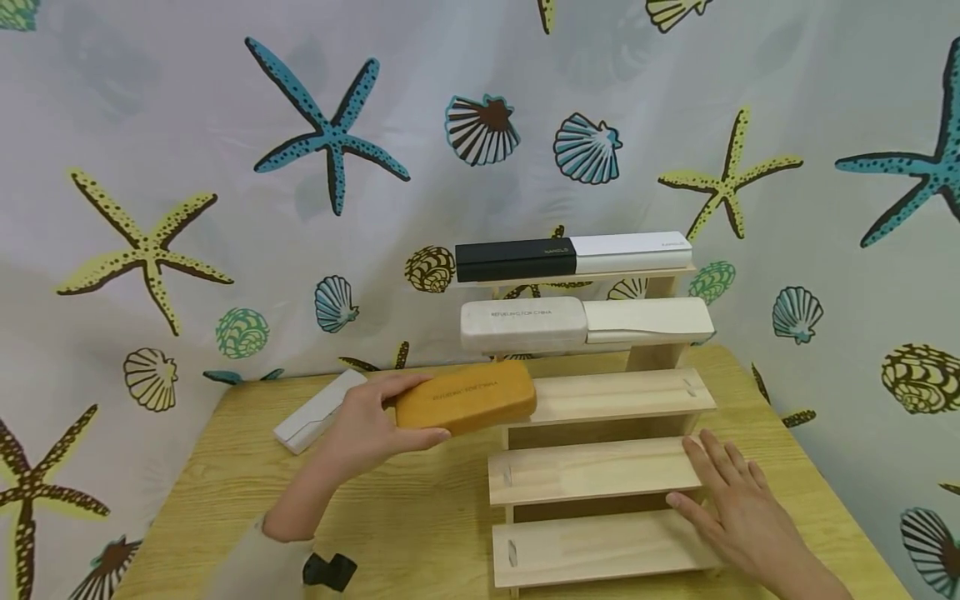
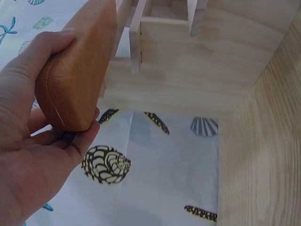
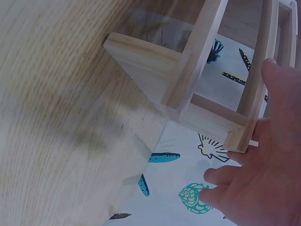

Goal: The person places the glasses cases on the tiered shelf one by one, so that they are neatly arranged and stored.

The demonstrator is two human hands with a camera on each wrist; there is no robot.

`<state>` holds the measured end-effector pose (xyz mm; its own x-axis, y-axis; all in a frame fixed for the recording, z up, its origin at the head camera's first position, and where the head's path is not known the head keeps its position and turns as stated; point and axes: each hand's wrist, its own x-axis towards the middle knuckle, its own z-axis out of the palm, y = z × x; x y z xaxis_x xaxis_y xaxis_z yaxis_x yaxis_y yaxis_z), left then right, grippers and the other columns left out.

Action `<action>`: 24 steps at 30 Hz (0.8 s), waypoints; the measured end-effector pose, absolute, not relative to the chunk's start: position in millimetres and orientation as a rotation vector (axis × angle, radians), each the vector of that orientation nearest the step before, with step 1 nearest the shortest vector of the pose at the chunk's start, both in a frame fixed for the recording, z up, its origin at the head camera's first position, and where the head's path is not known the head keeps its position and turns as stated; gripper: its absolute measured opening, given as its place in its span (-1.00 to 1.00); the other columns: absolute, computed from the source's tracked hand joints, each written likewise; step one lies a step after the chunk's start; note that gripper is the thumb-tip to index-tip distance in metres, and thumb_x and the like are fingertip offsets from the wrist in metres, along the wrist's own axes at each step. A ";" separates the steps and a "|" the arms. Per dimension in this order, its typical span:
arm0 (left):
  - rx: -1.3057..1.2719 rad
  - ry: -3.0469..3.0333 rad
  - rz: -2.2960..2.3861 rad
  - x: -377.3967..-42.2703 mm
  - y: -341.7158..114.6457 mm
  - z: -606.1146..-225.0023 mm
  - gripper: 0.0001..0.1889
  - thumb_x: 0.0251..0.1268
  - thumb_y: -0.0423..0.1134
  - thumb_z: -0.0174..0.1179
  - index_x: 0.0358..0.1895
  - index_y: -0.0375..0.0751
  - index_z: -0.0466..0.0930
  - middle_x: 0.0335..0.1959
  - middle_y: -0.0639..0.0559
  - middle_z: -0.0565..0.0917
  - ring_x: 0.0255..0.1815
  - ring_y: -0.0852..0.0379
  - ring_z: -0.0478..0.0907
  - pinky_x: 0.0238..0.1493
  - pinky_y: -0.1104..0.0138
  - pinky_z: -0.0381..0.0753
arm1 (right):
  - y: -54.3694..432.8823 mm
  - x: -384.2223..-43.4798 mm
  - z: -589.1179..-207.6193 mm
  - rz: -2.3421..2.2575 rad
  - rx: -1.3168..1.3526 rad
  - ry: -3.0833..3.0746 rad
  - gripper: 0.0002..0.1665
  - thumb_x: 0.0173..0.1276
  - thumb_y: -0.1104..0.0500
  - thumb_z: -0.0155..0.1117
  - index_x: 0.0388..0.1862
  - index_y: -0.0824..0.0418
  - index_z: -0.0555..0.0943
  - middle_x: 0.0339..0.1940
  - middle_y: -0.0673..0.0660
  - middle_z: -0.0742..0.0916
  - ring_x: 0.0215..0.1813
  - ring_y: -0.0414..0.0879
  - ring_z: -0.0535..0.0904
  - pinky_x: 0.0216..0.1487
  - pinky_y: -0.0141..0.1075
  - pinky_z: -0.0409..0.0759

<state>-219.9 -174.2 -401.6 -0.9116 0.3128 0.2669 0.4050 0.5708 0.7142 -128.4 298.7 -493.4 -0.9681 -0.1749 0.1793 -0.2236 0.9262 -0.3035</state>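
My left hand (image 1: 367, 421) grips an orange-brown glasses case (image 1: 465, 398) by its left end, thumb on one side and fingers on the other. The case's right end overlaps the left part of the middle step of a stepped wooden rack (image 1: 592, 471). Close up in the left wrist view, the case (image 2: 77, 70) is tilted beside the rack's side. My right hand (image 1: 738, 500) holds the right end of the second step from the bottom, thumb at its front edge. In the right wrist view, the thumb and index finger straddle this wooden slat (image 3: 256, 94).
On the top step lie a black case (image 1: 513, 261) and a white case (image 1: 633, 252). Below them sit a pale grey case (image 1: 522, 323) and a cream case (image 1: 649, 318). A white flap case (image 1: 318, 410) lies on the wooden table (image 1: 420, 517), against a patterned curtain (image 1: 420, 183).
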 end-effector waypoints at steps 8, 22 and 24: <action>-0.713 -2.709 -1.269 -227.7 -141.3 -399.4 -0.19 -0.04 0.05 0.70 0.35 -0.11 0.66 0.24 -0.06 0.70 -0.06 0.10 0.59 -0.09 0.33 0.64 | 298.1 -128.1 -493.7 0.510 0.304 -2.935 -0.04 0.55 -0.28 0.23 0.69 0.21 0.23 0.65 0.47 0.30 0.54 0.63 0.23 0.38 0.58 0.19; -0.844 -2.719 -1.244 -242.4 -88.0 -394.9 -0.16 -0.06 0.06 0.69 0.37 -0.12 0.65 0.14 0.00 0.71 -0.04 0.09 0.57 0.00 0.24 0.61 | 297.3 -128.8 -491.9 0.517 0.297 -2.945 -0.04 0.56 -0.28 0.23 0.70 0.20 0.22 0.66 0.47 0.29 0.54 0.64 0.24 0.37 0.59 0.18; -0.848 -2.731 -1.228 -244.6 -79.7 -395.7 -0.15 -0.08 0.08 0.69 0.37 -0.12 0.64 0.12 0.01 0.72 -0.04 0.09 0.56 0.02 0.23 0.60 | 297.0 -128.7 -491.7 0.524 0.295 -2.947 -0.04 0.56 -0.28 0.22 0.70 0.20 0.22 0.66 0.47 0.29 0.54 0.64 0.24 0.37 0.59 0.18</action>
